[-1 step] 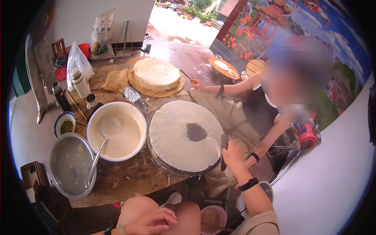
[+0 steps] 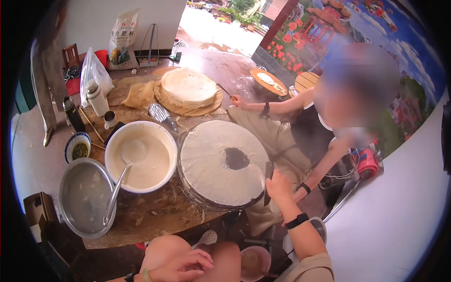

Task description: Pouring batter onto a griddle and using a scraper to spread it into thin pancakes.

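Observation:
My right hand (image 2: 280, 185) is closed around a dark flat scraper (image 2: 268, 181), held upright at the right rim of a round griddle (image 2: 206, 160). Pale batter covers most of the griddle's top, with a dark bare patch (image 2: 237, 159) right of its middle. Over my bent legs lies my left hand (image 2: 188, 265), fingers loosely stretched and holding nothing. To the left of the griddle stands a white basin of batter (image 2: 157, 162), in which a metal ladle (image 2: 123, 183) rests. Its handle leans over a metal basin of cloudy liquid (image 2: 82, 202).
Opposite sits a person (image 2: 310, 131), whose hand (image 2: 238, 100) holds a thin-handled tool beside stacked flatbreads (image 2: 188, 88) on a round board. A striped-head brush (image 2: 162, 115), thermos (image 2: 96, 98), dark bottle (image 2: 73, 115), cup (image 2: 110, 120) and patterned bowl (image 2: 79, 148) stand about the wooden table (image 2: 155, 211).

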Motion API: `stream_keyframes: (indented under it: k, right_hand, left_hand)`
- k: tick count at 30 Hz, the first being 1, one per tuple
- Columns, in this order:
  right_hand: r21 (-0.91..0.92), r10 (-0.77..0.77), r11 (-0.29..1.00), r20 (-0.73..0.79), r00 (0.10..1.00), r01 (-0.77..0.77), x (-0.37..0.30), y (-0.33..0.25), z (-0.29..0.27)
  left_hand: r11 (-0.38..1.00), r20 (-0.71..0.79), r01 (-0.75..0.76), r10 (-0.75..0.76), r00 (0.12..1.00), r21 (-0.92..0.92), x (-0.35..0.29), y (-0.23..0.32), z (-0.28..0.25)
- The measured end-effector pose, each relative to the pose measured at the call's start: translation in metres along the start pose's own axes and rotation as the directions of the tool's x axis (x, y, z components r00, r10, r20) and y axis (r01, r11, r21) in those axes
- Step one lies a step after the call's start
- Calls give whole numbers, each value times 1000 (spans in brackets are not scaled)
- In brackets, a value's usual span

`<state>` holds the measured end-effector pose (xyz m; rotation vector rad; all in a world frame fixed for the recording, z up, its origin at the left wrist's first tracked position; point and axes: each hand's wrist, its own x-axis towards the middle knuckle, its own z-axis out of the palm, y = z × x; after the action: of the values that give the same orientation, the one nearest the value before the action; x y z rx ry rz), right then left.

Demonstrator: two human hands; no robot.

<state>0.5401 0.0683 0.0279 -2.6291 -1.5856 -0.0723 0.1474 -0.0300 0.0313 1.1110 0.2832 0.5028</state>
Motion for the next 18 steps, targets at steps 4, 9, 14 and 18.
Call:
stream_keyframes:
  k: [4, 9, 14, 18]
  right_hand:
    - [27, 70, 997, -70, 995, -69, 22, -31, 11]
    - [47, 26, 999, -160, 987, -19, 75, -77, 17]
    - [-52, 35, 998, -134, 990, -42, 90, -90, 17]
    - [-171, -1, 985, -104, 995, -17, 87, -99, 22]
  left_hand:
    - [992, 47, -121, 119, 992, 40, -10, 5, -10]
    - [991, 70, -133, 133, 989, -3, -24, 6, -25]
    - [975, 91, -176, 189, 978, -133, -31, -4, -38]
    - [976, 113, -102, 125, 986, -191, -33, -5, -42]
